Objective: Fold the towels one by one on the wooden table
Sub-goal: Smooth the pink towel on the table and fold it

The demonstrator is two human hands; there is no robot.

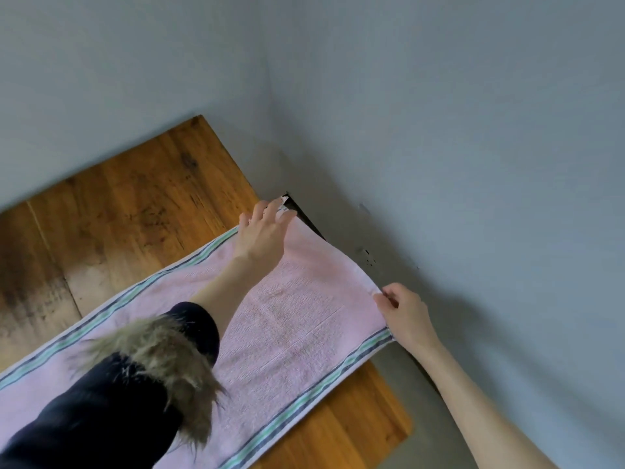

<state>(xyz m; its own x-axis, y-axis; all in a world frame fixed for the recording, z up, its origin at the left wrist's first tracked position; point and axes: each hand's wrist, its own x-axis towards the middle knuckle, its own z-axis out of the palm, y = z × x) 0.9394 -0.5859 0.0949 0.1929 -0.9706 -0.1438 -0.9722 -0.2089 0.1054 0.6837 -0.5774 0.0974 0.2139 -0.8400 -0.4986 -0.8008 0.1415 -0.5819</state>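
Pink towel (287, 319) lay flat on wooden table (128, 204). Left hand (262, 231), fingers spread, pressed its 12 o'clock corner. Right hand (402, 313) pinched the 3 o'clock edge.

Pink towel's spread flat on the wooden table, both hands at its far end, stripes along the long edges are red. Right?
Not quite: the stripes are green and dark blue, not red. The head view shows them running along both long edges of the pink towel. The rest holds: it lies spread on the wooden table, with the left hand and right hand at its far end.
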